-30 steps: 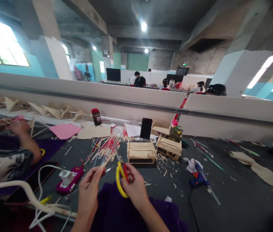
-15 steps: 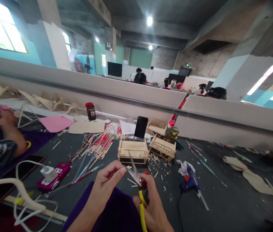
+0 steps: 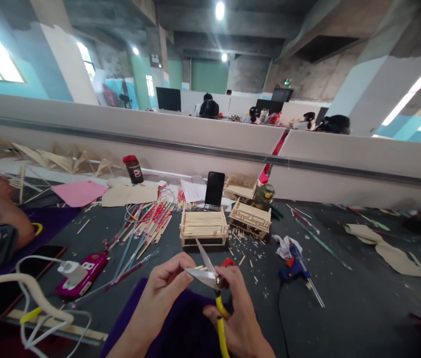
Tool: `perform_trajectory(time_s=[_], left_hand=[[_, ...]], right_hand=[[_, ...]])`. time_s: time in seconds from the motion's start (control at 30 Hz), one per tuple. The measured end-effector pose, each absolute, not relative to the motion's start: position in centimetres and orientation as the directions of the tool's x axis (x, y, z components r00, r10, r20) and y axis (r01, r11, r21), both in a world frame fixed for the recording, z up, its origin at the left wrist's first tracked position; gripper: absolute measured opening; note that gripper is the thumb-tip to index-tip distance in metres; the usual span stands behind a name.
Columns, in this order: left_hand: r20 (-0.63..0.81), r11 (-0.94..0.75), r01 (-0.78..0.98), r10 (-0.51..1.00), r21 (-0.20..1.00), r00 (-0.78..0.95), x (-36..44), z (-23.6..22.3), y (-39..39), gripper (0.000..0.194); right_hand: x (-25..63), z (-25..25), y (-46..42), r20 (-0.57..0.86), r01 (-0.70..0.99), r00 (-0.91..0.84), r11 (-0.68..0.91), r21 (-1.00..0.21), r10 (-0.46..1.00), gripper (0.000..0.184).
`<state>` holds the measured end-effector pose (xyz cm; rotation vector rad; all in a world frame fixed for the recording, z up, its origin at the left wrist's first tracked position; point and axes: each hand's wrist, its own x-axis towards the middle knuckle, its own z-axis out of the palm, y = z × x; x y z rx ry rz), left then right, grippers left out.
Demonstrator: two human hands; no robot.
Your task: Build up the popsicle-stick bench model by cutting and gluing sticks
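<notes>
My right hand is closed around a pair of scissors with yellow handles. Their blades are spread and point up and to the left. My left hand pinches thumb against fingers beside the lower blade's tip; whatever sits in the pinch is too small or hidden to name. Just beyond the scissors stands a small model of wooden sticks, built like a railed platform. A second stick model with a patterned rail is to its right, and another stick frame stands behind.
Red-tipped sticks lie in a pile at left. A phone stands upright behind the models. At right rests a blue glue gun. A magenta power strip and cables are at left, near a co-worker's arm. Offcuts litter the table.
The camera view has shifted slightly. My hands stay close together, and the scissors' lower blade now lies nearer my left fingertips, with the blades still apart.
</notes>
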<state>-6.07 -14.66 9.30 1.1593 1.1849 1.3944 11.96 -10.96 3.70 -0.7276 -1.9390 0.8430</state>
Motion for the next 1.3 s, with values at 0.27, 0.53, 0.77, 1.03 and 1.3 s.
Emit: perform_trajectory(time_s=[0.27, 0.53, 0.77, 1.03, 1.3], left_hand=[[0.017, -0.034, -0.144, 0.992, 0.989, -0.121, -5.9, 8.9, -14.4, 0.023], [0.009, -0.027, -0.142, 0.992, 0.989, -0.124, -5.9, 9.0, -14.5, 0.021], [0.01, -0.023, -0.104, 0.992, 0.994, -0.127, -4.9, 8.4, -14.0, 0.024], [-0.05, 0.045, -0.048, 0.994, 0.998, -0.101, -1.3, 6.1, -10.5, 0.031], [-0.077, 0.076, -0.043, 0.996, 0.996, -0.034, -0.1, 6.0, -8.4, 0.032]], right_hand=[[12.1, 3.9, -10.8, 0.477, 0.188, -0.456, 0.605, -0.774, 0.751, 0.051], [12.1, 3.7, -10.7, 0.471, 0.194, -0.468, 0.606, -0.771, 0.748, 0.051], [12.7, 2.8, -11.5, 0.393, 0.315, -0.435, 0.545, -0.777, 0.81, 0.041], [14.1, 0.2, -12.4, 0.296, 0.267, -0.164, 0.331, -0.905, 0.941, 0.032], [14.8, -0.3, -11.6, 0.177, 0.257, -0.143, 0.21, -0.943, 0.974, 0.037]])
